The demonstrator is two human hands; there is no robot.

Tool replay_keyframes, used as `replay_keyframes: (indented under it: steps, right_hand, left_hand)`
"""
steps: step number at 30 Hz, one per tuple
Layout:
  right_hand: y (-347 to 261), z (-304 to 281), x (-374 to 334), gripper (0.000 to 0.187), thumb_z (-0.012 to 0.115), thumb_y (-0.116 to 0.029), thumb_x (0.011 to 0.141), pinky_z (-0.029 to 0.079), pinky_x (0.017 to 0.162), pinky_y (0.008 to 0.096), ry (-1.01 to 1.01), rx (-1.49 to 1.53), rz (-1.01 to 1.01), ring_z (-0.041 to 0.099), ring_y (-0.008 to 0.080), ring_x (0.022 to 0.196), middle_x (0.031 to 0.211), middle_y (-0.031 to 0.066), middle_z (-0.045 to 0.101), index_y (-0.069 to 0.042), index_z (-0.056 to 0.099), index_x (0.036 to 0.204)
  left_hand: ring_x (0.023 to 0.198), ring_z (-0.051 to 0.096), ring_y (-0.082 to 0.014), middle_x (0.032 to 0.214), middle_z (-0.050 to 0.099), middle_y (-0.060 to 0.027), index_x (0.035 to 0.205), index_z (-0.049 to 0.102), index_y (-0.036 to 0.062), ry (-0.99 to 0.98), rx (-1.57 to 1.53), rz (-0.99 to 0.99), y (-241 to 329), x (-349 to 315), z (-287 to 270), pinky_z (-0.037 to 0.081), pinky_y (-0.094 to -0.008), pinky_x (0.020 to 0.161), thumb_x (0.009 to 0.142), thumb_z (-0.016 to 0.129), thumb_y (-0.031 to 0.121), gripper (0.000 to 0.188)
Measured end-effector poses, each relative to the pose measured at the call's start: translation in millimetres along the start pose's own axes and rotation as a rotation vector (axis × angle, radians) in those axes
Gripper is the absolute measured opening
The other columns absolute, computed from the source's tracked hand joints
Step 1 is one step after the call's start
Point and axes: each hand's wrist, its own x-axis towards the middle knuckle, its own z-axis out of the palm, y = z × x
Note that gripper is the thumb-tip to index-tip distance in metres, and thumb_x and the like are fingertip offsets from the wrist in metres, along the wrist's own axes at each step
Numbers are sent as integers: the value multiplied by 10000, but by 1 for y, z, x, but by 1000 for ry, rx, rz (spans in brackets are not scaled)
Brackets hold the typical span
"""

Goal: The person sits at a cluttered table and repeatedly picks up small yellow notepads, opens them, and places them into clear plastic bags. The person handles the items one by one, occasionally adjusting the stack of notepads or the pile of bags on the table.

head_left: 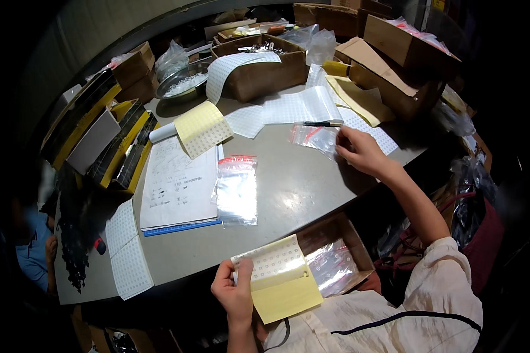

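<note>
My left hand (234, 285) grips a sheet of small round stickers (288, 282) by its left edge, thumb on top. The sheet has a yellow backing and is folded over, just above my lap. My right hand (358, 150) is stretched out to the table's right side, fingers pinched at the edge of a clear zip bag (312, 136) with a red stripe. A dark pen (319, 124) lies along that bag's far edge. Under the sticker sheet, a cardboard box (354, 241) on my lap holds more clear zip bags (334, 267).
More zip bags (237, 191) lie beside a clipboard with papers (179, 188). Sticker sheets (303, 106) spread across the grey table (288, 182). Yellow-black bins (115, 153) stand left, a metal bowl (182, 82) and cardboard boxes (265, 73) behind. Another person's blue sleeve (34, 253) shows far left.
</note>
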Motion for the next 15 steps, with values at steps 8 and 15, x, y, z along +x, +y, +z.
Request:
replay_keyframes:
  steps: [8, 15]
  right_hand:
    - [-79, 7, -51, 147, 663, -47, 910, 516, 774, 461, -280, -76, -207, 646, 403, 905, 933, 184, 650, -8, 578, 1024]
    - [-70, -14, -11, 180, 691, -149, 907, 522, 686, 373, -469, 164, -135, 672, 255, 758, 833, 150, 682, 8, 652, 986]
  left_hand:
    - [718, 533, -15, 812, 654, 9, 928, 665, -47, -33, -69, -42, 3, -5, 3, 423, -186, 638, 975, 699, 60, 122]
    - [729, 537, -17, 824, 662, 5, 923, 656, -42, -109, -95, -73, 8, -7, 2, 433, -192, 654, 983, 697, 74, 137]
